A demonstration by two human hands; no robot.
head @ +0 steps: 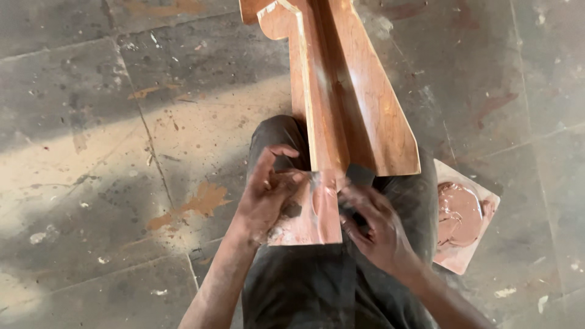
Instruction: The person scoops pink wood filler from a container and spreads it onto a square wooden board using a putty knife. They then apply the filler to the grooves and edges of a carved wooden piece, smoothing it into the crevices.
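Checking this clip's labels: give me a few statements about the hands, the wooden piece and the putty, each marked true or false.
1. The carved wooden moulding rests across the person's lap. True.
2. The left hand is off the wood. False: it grips the moulding's near end.
3. The right hand is at the near end, blurred. True.
4. The reddish-brown putty sits in a bucket. False: it lies on a flat square board on the stone floor.
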